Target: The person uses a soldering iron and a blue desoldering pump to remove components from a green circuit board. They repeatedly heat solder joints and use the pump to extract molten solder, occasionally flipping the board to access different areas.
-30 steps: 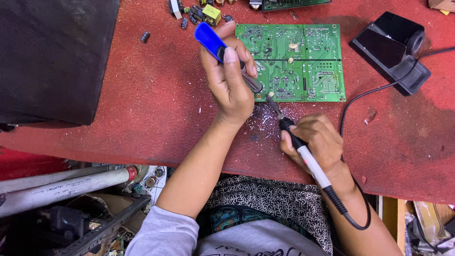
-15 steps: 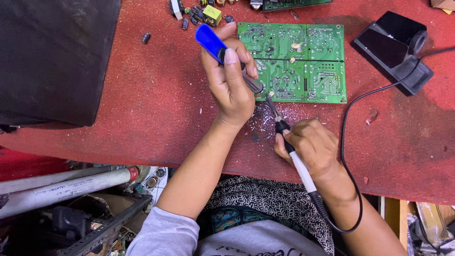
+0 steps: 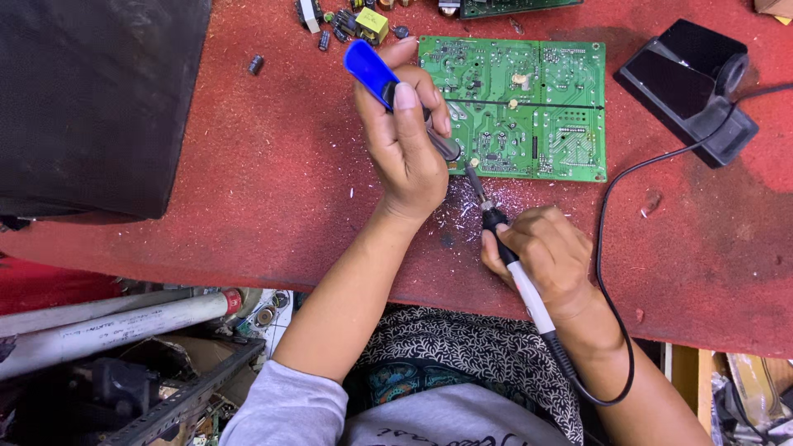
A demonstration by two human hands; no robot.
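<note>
Head view: the green circuit board (image 3: 529, 107) lies flat on my red worktop (image 3: 248, 190). My left hand (image 3: 405, 140), at the board's left edge, is closed around a blue-handled desoldering pump (image 3: 373, 73), its nozzle at the board's lower left corner. My right hand (image 3: 545, 256), just below the board, grips a soldering iron (image 3: 508, 256), tip tilted toward that corner. A black stand (image 3: 690, 87) sits right of the board, a black panel (image 3: 91, 99) far left, loose components (image 3: 347, 21) above the board's left corner.
</note>
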